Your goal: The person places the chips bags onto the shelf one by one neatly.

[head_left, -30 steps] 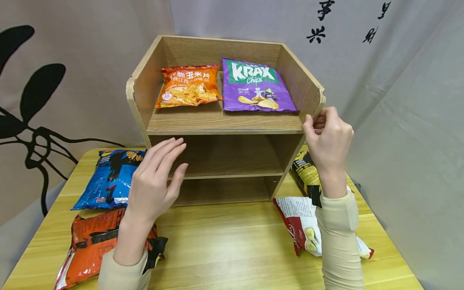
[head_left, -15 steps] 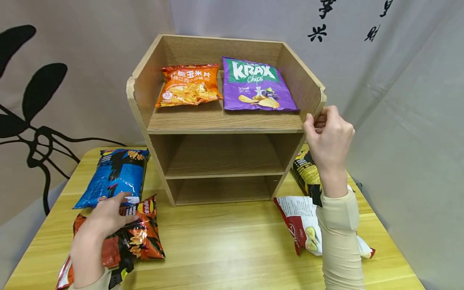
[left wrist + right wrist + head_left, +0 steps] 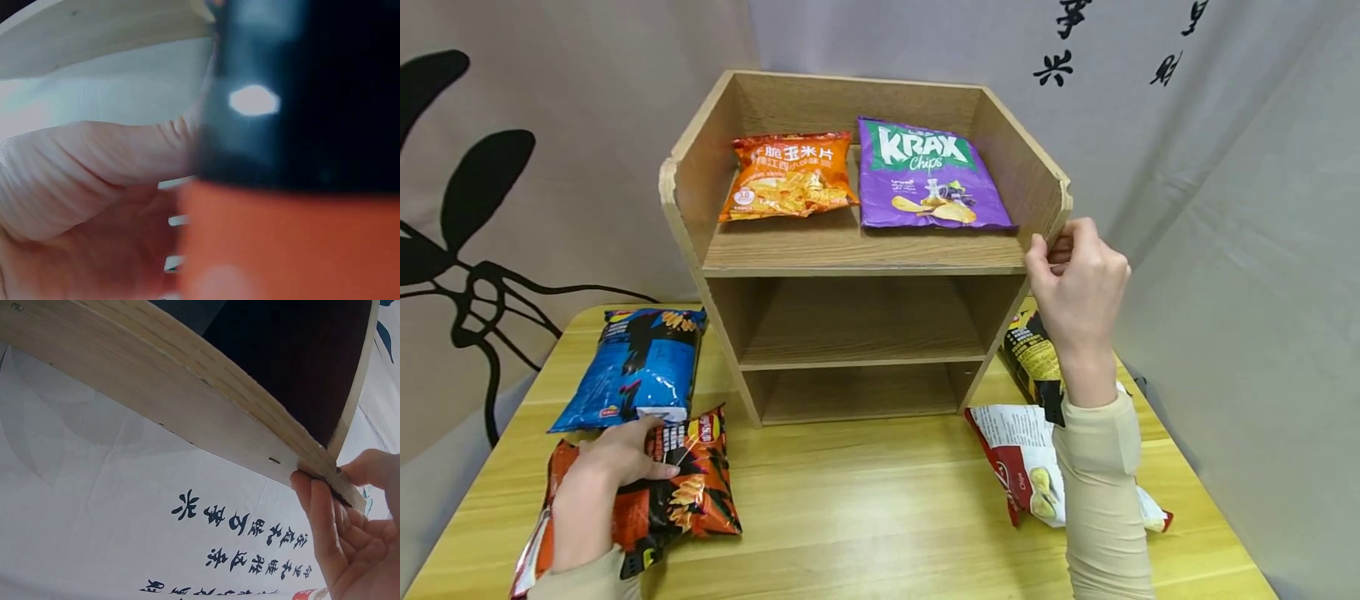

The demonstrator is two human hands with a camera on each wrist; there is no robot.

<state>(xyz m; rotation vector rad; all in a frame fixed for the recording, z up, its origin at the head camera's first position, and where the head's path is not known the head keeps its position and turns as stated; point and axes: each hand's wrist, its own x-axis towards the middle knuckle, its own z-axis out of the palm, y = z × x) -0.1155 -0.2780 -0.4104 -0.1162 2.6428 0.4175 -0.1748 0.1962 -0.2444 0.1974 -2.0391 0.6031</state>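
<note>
Head view: left hand (image 3: 612, 460) just lowered from hover onto orange-and-black Lay's chip bag (image 3: 703, 482) on desk (image 3: 850, 508). I judge reach complete; whether bag is gripped, I cannot tell. Right hand (image 3: 1078, 279) still pinches edge of wooden shelf (image 3: 820, 258).

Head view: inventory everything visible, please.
Shelf unit: 1, brown, centre
Krax bag: 1, purple, top shelf right
Snack bag: 1, orange, top shelf left
Blue bag: 1, blue, table left
Glossy bag: at least 1, orange/black, table left
Yellow bag: 1, yellow/black, table right
White bag: 1, white/red, table right, nearer
Table: 1, yellow, below
Backdrop: count unclear, grey, behind
Sleeves: 2, beige, forearms
Left hand: 1, at glossy bag
Right hand: 1, pinching shelf edge
</note>
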